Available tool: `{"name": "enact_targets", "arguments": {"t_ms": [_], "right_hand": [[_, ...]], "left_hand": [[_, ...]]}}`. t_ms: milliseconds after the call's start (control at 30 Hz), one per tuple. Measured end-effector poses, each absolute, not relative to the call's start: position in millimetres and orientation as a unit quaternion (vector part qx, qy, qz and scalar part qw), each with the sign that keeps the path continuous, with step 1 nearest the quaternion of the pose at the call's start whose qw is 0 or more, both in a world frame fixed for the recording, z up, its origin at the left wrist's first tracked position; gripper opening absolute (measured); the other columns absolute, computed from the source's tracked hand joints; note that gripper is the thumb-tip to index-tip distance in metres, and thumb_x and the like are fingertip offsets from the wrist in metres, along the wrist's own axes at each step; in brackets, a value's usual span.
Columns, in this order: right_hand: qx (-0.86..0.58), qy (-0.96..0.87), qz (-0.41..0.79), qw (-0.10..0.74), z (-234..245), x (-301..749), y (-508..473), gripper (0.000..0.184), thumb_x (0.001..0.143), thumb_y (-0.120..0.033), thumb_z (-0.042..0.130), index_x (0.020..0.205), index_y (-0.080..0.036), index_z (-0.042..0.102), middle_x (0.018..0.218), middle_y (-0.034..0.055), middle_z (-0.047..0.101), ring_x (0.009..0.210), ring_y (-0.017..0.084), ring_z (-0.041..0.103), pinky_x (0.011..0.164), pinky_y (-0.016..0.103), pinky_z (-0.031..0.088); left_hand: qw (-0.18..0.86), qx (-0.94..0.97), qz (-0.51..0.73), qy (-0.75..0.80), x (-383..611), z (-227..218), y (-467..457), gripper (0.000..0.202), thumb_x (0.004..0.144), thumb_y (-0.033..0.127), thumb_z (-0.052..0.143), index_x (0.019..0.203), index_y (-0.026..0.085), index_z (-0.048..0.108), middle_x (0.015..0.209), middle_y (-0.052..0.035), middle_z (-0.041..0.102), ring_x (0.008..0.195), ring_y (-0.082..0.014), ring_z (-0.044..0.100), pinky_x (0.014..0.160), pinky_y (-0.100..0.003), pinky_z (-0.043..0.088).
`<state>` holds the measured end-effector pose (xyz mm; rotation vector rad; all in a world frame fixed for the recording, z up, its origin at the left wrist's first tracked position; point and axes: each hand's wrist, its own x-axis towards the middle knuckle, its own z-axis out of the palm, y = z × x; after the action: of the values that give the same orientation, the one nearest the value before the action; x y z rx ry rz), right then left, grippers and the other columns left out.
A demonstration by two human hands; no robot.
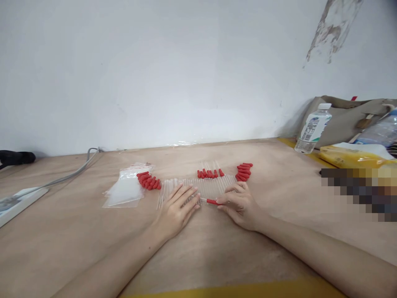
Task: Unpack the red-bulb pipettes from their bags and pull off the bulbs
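My right hand (240,205) pinches a red rubber dropper bulb (212,202) between thumb and fingers. The bulb's open end meets a thin clear glass tube (203,200) that comes out from under the fingertips of my left hand (180,209). My left fingers and thumb close on that tube, most of which they hide. Beyond both hands lies a row of clear glass tubes (211,188), side by side. Several tubes with red bulbs fitted (209,174) rest just past the row. Loose red bulbs lie in a left pile (149,181) and a right pile (243,171).
Clear zip bags (125,190) lie left of the tubes. A grey cable (70,178) runs to a white power strip (23,203) at far left. A water bottle (313,128), a grey bag (347,114) and a yellow packet (353,156) stand at right, by the wall.
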<state>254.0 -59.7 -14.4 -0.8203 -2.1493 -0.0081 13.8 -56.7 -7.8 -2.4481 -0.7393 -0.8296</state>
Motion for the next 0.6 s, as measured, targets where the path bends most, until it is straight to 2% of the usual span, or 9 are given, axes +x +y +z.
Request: {"name": "enact_targets", "arguments": {"t_ms": [233,333,433,600], "right_hand": [[-0.336,-0.858,0.012,0.389,-10,252,-61,0.009,0.079,-0.02,0.052,0.084,-0.023,0.06,0.075,0.0005,0.065,0.077,0.017,0.055,0.077,0.036,0.031],[-0.334,-0.868,-0.014,0.367,-7,248,-63,0.017,0.078,-0.028,0.055,0.093,-0.022,0.059,0.082,0.0021,0.066,0.081,0.018,0.054,0.078,0.037,0.03],[-0.308,-0.867,-0.08,0.383,-8,242,-64,0.03,0.078,-0.038,0.057,0.102,-0.021,0.058,0.089,0.003,0.067,0.084,0.018,0.053,0.082,0.038,0.028],[-0.277,-0.86,-0.142,0.404,-15,233,-61,0.014,0.082,-0.028,0.054,0.091,-0.021,0.062,0.074,-0.0014,0.068,0.074,0.014,0.054,0.081,0.037,0.028]], "left_hand": [[0.239,-0.888,-0.288,-0.267,17,-4,-56,0.021,0.085,0.019,0.05,0.104,0.017,0.059,0.104,-0.0049,0.065,0.103,-0.0204,0.057,0.096,-0.042,0.041],[0.234,-0.89,-0.289,-0.262,20,-3,-58,0.019,0.085,0.019,0.05,0.1,0.017,0.061,0.102,-0.0046,0.066,0.101,-0.0199,0.058,0.095,-0.041,0.043],[0.238,-0.888,-0.305,-0.249,24,-3,-61,0.016,0.084,0.02,0.052,0.095,0.016,0.062,0.099,-0.0049,0.066,0.099,-0.0196,0.059,0.092,-0.039,0.046],[0.245,-0.889,-0.313,-0.225,30,-1,-65,0.016,0.082,0.018,0.054,0.096,0.014,0.062,0.099,-0.0051,0.067,0.095,-0.0199,0.06,0.088,-0.039,0.048]]}}
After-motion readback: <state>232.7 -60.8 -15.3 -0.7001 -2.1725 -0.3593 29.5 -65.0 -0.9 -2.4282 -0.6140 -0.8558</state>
